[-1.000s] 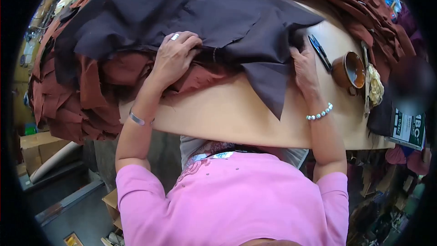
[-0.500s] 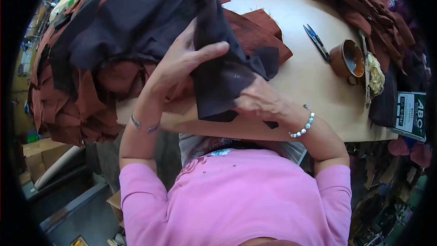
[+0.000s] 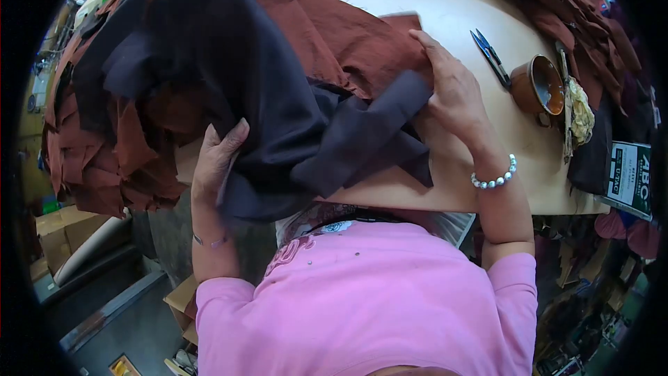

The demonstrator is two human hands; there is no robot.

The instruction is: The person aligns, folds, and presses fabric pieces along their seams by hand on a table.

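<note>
Dark, nearly black cloth (image 3: 271, 118) lies bunched across the left part of the table and hangs over its front edge. My left hand (image 3: 216, 157) is closed on the left side of this cloth, thumb on top and some fingers hidden. At the middle, a narrower dark piece (image 3: 372, 125) lies folded over. Reddish-brown cloth (image 3: 390, 52) spreads behind it. My right hand (image 3: 456, 90) rests at the right edge of the brown and dark cloth, fingers stretched out; its thumb is hard to make out.
Thread snips (image 3: 490, 59) lie beside a brown cup (image 3: 536, 87) on the pale table (image 3: 480, 174). A stick with a cream-coloured bundle (image 3: 579, 115) is right of the cup. Brown cloth piles (image 3: 83, 160) line the left and far right. A green box (image 3: 630, 177) stands at the right.
My left hand has moved left and down, drawing the dark cloth with it. My right hand has moved up and right, off the dark cloth's lower part, and its fingers have straightened.
</note>
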